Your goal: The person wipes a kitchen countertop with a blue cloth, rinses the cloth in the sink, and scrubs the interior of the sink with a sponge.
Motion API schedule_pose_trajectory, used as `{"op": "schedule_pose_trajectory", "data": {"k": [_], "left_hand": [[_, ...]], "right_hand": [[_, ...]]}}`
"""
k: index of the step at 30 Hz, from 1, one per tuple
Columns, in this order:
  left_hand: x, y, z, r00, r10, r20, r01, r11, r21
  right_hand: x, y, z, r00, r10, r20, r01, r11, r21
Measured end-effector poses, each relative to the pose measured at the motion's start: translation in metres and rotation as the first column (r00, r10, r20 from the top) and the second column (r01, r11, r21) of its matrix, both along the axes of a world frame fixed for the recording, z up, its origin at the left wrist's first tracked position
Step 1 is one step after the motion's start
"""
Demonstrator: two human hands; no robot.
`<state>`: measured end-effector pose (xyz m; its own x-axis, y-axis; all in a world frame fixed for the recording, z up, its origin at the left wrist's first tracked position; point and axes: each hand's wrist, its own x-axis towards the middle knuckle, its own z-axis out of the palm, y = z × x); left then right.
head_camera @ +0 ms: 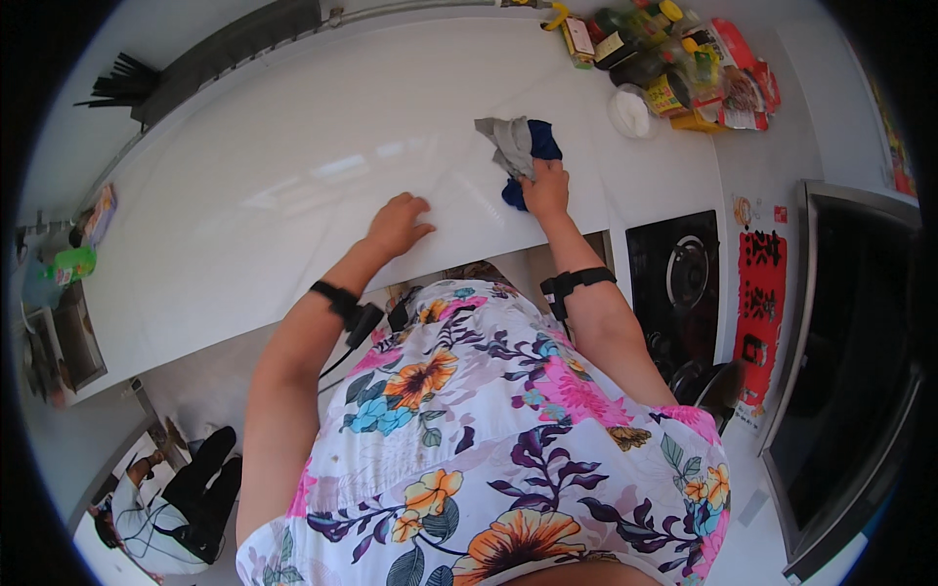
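My right hand grips a crumpled grey and dark blue cloth on the white countertop. Part of the cloth spreads out beyond the fingers, and a blue end shows beside the hand on its left. To the left of the cloth, my left hand rests at the counter's near part with its fingers loosely bent and apart, holding nothing. Each forearm has a black strap with a small device on it.
Bottles and food packages crowd the back right corner beside a tub of white contents. A gas hob lies right. A green bottle stands near the sink at left. Another person is at lower left.
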<state>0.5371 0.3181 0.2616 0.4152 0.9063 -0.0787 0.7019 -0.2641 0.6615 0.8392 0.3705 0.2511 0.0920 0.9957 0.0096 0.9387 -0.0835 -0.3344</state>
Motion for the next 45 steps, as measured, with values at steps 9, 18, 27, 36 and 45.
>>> {"op": "schedule_pose_trajectory", "data": {"k": [9, 18, 27, 36, 45], "left_hand": [[0.064, 0.028, -0.015, 0.957, 0.057, -0.284, -0.079, 0.995, -0.067], [-0.059, 0.000, -0.010, 0.861, 0.507, 0.031, -0.501, 0.858, -0.115], [-0.005, -0.001, 0.005, 0.980, 0.195, -0.040, -0.194, 0.981, 0.019], [0.025, 0.008, -0.025, 0.964, 0.125, -0.235, -0.107, 0.990, 0.086], [0.034, 0.020, -0.017, 0.946, 0.186, -0.265, -0.203, 0.978, -0.039]], "right_hand": [[0.004, -0.032, 0.001, 0.994, 0.056, -0.096, -0.049, 0.996, 0.076], [-0.005, -0.036, 0.003, 0.993, 0.075, -0.094, -0.065, 0.993, 0.103], [-0.018, -0.036, 0.000, 0.996, 0.053, -0.074, -0.046, 0.994, 0.098], [-0.028, -0.041, 0.001, 0.997, -0.003, -0.076, 0.010, 0.996, 0.089], [-0.029, -0.042, 0.000, 0.997, -0.001, -0.071, 0.008, 0.995, 0.098]]}}
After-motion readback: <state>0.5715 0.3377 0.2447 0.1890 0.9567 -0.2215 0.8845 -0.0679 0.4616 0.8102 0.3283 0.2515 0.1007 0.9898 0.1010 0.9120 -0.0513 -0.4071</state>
